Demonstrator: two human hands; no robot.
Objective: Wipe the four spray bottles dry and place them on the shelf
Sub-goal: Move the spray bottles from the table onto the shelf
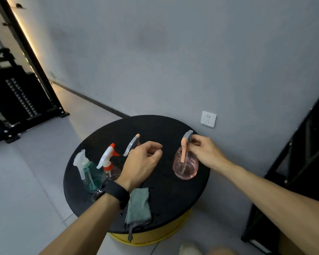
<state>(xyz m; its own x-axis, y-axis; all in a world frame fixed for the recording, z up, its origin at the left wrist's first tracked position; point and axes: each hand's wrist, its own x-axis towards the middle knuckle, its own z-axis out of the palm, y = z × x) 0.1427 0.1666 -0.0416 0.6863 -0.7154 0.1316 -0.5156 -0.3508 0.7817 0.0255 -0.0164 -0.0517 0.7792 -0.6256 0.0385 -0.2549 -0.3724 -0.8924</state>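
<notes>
Four spray bottles stand on a round black table [155,129]. At the left is a teal bottle [89,173] with a white trigger head. Beside it stands a clear bottle [110,167] with a white and red head. Behind my left hand [142,162] only the grey and peach head of a third bottle [132,145] shows. My left hand hovers over the table with loosely curled fingers and holds nothing. My right hand [203,152] pinches the grey and peach spray head of the round pink bottle [185,167]. A green cloth [138,206] lies at the table's front edge.
The table sits on a yellow base [151,236] against a grey wall with a white socket [208,119]. A black shelf frame [298,153] stands at the right. Another black rack [17,100] stands at the far left. Water drops lie on the tabletop near the cloth.
</notes>
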